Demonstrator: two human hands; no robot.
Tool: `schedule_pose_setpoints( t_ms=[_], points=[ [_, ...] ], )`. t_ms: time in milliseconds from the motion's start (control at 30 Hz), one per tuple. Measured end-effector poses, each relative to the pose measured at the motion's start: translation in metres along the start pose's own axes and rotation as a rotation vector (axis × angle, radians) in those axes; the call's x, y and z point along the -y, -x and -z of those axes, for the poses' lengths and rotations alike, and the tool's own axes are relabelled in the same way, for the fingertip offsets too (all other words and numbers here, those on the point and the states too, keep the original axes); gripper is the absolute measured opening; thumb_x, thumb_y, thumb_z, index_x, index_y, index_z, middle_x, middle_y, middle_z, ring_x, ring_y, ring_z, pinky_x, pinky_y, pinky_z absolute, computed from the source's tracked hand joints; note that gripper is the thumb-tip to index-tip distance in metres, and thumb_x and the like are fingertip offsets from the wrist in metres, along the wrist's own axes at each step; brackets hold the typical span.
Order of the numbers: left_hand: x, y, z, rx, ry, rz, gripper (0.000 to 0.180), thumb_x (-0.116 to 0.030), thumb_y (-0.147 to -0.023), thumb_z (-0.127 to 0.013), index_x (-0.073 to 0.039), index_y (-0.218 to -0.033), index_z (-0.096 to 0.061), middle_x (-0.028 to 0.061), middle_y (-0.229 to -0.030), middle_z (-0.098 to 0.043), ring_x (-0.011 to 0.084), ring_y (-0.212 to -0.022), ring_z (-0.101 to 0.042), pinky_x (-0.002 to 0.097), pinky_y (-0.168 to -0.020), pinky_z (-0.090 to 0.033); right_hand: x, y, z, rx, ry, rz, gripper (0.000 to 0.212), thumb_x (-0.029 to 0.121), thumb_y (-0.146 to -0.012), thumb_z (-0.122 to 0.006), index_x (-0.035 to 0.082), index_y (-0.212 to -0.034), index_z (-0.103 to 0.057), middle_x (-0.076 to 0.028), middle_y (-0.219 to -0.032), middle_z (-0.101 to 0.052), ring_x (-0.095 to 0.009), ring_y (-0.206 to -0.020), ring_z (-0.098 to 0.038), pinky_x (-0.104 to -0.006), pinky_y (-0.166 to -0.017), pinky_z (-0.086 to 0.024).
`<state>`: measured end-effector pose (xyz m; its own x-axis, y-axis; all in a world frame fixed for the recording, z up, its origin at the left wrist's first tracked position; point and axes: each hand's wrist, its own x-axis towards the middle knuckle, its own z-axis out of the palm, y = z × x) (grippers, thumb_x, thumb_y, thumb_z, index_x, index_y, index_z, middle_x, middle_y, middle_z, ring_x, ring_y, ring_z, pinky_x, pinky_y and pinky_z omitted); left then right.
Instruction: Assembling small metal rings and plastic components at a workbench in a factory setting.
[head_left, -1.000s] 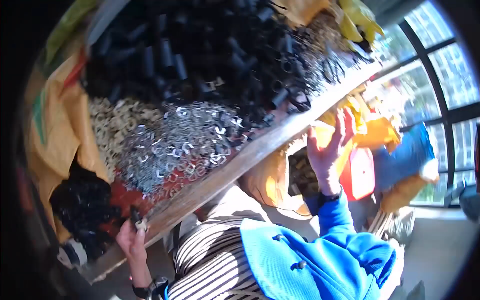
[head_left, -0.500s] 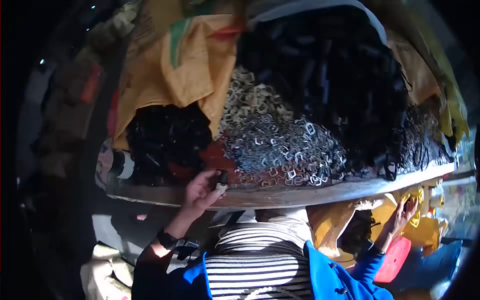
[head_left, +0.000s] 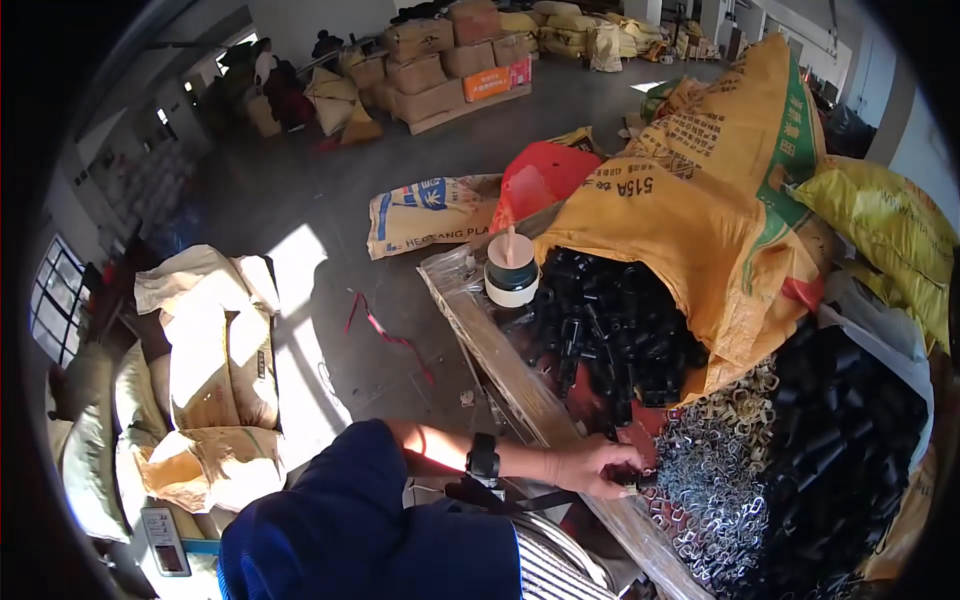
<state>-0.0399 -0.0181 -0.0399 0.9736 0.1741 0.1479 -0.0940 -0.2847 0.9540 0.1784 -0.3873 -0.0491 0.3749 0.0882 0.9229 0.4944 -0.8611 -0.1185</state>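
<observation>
My left hand (head_left: 598,468) reaches in over the wooden edge of the worktable (head_left: 545,415), a dark watch on its wrist. Its fingers are curled together around a small black plastic part (head_left: 646,479), mostly hidden by them. Right beside the fingertips spreads a heap of small silver metal loops (head_left: 705,480), with pale yellowish loops (head_left: 742,412) behind it. Farther off on the table lies a pile of short black plastic pieces (head_left: 610,310). A larger black pile (head_left: 850,430) fills the right side. My right hand is out of view.
A lidded cup (head_left: 512,275) stands at the table's far left corner. A big orange woven sack (head_left: 690,215) lies across the table. Stuffed sacks (head_left: 215,360) stand on the floor at left, and a red strap (head_left: 390,335) lies nearby. Stacked cartons (head_left: 440,75) and people are farther back.
The view has swung up and to the left, bringing in the floor and room. My left hand is still at the table edge beside the metal loops. My right hand has left the view.
</observation>
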Motion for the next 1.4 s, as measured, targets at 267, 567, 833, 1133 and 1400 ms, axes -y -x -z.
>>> schedule_pose_setpoints(
  t_ms=[267,567,833,1133,1400],
  points=[
    [-0.001,-0.008,0.009,0.041,0.065,0.038,0.039,-0.02,-0.071,-0.061,-0.003,-0.102,-0.047,0.0027,-0.08,-0.055,0.0066,-0.064,-0.05,0.0213,-0.056,-0.041,0.013,-0.005,-0.003,0.036,0.074,0.065,0.041,0.029,-0.074,-0.061,-0.002,-0.099,-0.052,-0.015,-0.091,-0.055,-0.03,-0.079,-0.053,-0.0407,-0.066,-0.041],
    [-0.006,-0.004,0.01,0.064,0.33,0.162,0.036,-0.013,-0.074,-0.059,0.001,-0.105,-0.046,0.002,-0.086,-0.053,0.0026,-0.067,-0.049,0.017,-0.057,-0.042,0.028,0.001,0.005,0.302,-0.01,-0.244,0.031,0.023,-0.077,-0.058,-0.001,-0.095,-0.054,-0.014,-0.089,-0.057,-0.029,-0.077,-0.053,-0.0391,-0.066,-0.042],
    [0.0,-0.005,0.005,0.009,0.556,0.206,0.037,-0.014,-0.075,-0.059,0.001,-0.106,-0.046,0.0036,-0.089,-0.052,0.0063,-0.079,-0.049,0.021,-0.067,-0.044,0.038,-0.002,0.005,0.731,-0.132,-0.039,0.022,0.019,-0.076,-0.056,0.0,-0.087,-0.058,-0.014,-0.086,-0.057,-0.029,-0.076,-0.052,-0.0386,-0.067,-0.041],
    [-0.002,-0.014,-0.002,0.078,0.624,0.258,0.04,-0.009,-0.076,-0.058,0.003,-0.111,-0.041,0.0067,-0.1,-0.05,0.0101,-0.087,-0.051,0.0236,-0.076,-0.045,0.043,-0.008,0.005,0.818,-0.102,0.059,0.016,0.015,-0.075,-0.055,0.002,-0.082,-0.059,-0.013,-0.081,-0.056,-0.03,-0.076,-0.051,-0.0385,-0.067,-0.041],
    [-0.006,-0.017,-0.003,0.102,0.671,0.274,0.038,-0.01,-0.077,-0.057,0.002,-0.11,-0.042,0.0063,-0.095,-0.052,0.01,-0.084,-0.052,0.0232,-0.073,-0.045,0.015,0.016,-0.004,0.729,-0.007,-0.137,0.019,0.008,-0.077,-0.05,0.002,-0.095,-0.053,-0.015,-0.091,-0.052,-0.029,-0.082,-0.05,-0.0354,-0.071,-0.041]
  ],
)
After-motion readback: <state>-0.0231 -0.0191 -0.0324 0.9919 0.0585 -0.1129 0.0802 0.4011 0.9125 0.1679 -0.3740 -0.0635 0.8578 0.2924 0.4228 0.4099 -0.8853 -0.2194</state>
